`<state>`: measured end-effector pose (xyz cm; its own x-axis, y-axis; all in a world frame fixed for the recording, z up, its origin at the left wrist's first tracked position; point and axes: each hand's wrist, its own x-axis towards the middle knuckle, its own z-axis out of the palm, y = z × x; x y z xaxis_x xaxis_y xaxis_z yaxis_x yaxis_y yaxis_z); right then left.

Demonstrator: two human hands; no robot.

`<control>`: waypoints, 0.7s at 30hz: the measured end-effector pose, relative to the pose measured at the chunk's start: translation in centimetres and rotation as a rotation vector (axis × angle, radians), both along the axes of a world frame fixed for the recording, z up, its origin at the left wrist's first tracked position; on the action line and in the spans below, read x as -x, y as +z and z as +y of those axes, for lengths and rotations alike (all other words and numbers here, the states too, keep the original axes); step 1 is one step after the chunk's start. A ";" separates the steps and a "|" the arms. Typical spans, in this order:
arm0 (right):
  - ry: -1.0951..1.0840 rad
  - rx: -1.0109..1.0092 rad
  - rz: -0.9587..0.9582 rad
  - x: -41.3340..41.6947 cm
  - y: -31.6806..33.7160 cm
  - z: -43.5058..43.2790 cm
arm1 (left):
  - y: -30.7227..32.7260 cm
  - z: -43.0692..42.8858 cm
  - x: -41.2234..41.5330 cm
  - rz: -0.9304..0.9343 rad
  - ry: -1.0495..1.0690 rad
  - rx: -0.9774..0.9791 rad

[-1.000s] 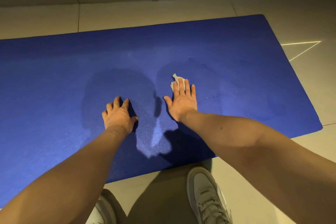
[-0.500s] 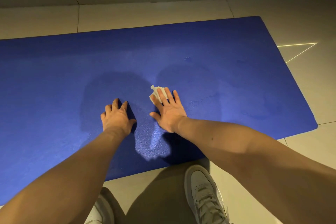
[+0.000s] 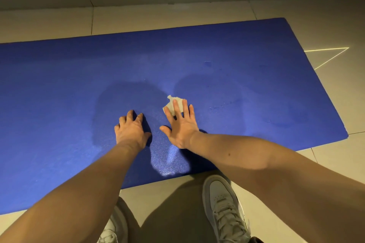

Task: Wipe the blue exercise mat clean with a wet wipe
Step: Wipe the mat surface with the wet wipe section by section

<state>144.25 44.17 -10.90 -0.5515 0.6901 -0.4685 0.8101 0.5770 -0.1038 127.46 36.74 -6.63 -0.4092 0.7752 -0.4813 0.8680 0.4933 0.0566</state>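
Just beyond a white sneaker [image 3: 223, 205], spread right hand [image 3: 181, 126] presses wet wipe [image 3: 171, 102] on blue mat [image 3: 59, 94]; left hand [image 3: 131, 131] rests loosely bent.

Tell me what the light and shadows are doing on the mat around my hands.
Head view: warm, dim light; two rounded darker patches, likely shadows, lie on the blue mat beyond the left hand and right hand; a bright glare patch sits near the mat's close edge; the white wipe stands out; thin bright lines cross the floor at far right.
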 end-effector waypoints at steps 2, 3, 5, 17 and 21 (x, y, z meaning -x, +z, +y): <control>0.088 -0.020 0.025 -0.8 -0.1 0.3 | 0.0 -0.2 -0.1 -0.002 -0.004 -0.002; 0.107 -0.035 0.038 -1.5 -0.1 0.8 | 0.0 -0.3 -0.1 -0.001 -0.008 0.001; 0.087 -0.076 0.047 -3.3 0.0 2.1 | 0.1 -0.4 -0.2 0.002 -0.012 0.007; -0.037 0.007 -0.007 -1.8 0.3 -2.7 | 0.0 -1.2 -0.7 0.015 -0.015 0.015; 0.060 -0.053 0.081 -3.8 -0.1 -2.3 | -0.1 -1.4 -1.1 0.008 -0.019 0.012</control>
